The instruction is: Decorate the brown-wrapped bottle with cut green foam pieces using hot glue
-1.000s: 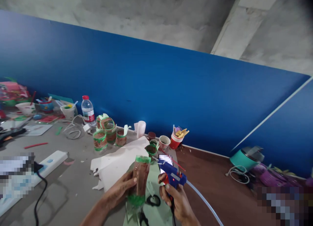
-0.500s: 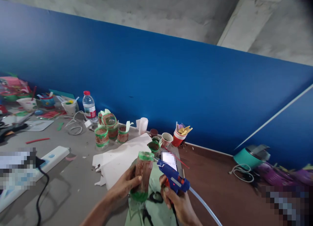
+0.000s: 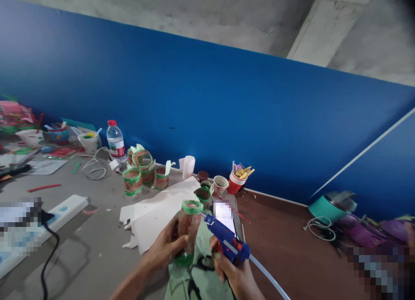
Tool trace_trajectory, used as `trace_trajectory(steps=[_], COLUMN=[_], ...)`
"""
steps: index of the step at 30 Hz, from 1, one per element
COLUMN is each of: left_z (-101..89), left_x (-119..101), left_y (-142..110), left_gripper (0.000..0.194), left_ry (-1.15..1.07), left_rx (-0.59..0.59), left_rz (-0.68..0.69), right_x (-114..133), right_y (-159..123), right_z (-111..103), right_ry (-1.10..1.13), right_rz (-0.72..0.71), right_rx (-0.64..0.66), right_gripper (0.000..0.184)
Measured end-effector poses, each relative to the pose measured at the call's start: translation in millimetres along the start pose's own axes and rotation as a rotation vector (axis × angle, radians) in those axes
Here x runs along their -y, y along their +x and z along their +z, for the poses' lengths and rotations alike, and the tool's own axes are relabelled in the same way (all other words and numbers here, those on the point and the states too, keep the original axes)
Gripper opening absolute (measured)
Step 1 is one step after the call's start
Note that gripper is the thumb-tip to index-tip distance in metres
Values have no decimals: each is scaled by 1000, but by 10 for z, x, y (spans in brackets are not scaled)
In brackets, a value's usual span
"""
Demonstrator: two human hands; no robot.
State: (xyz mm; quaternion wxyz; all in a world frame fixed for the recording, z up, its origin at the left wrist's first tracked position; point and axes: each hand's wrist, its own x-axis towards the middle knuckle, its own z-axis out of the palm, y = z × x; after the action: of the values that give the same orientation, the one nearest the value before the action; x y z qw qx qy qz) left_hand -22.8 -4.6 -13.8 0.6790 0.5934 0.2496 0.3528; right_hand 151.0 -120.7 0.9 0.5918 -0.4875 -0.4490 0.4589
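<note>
Head camera view shows a person's left hand (image 3: 167, 247) clasped around a tall jar (image 3: 189, 231), its thumb across the brown side and its other fingers mostly hidden behind. The jar stands nearly upright above a pale green sheet (image 3: 212, 285) at the near edge of the table (image 3: 97, 235), with a green band at the rim and green near the base; whether it rests on anything is unclear. The right hand (image 3: 231, 267) is clenched around the handle of a blue glue gun (image 3: 223, 234), whose metal tip points up and left at the jar's rim; whether they touch cannot be told. A translucent stick (image 3: 270, 276) runs from the gun's back end. Black loops (image 3: 205, 263) lie on the green sheet between the hands.

Beyond the jar, white paper (image 3: 162, 211) lies flat, with short brown-and-green jars (image 3: 132, 182) behind it and to its left. A clear bottle (image 3: 116, 141) with a red cap stands farther back. Near the table's right edge are a paper cup (image 3: 220, 185) and a red cup (image 3: 234, 184) holding yellowish forks. A white power strip (image 3: 69, 215) lies on the left.
</note>
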Motion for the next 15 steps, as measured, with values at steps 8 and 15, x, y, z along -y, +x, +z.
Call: trace_trajectory(steps=[8, 15], left_z=[11, 0], left_x=[5, 0], left_y=[-28, -30], left_gripper=[57, 54], left_ry=[54, 106], left_rx=[3, -10], left_rz=[14, 20], right_x=[75, 81], right_y=[-10, -13], right_z=[48, 50], right_ry=[-22, -25], right_rz=[20, 35], right_rx=[13, 6], right_gripper=[43, 42])
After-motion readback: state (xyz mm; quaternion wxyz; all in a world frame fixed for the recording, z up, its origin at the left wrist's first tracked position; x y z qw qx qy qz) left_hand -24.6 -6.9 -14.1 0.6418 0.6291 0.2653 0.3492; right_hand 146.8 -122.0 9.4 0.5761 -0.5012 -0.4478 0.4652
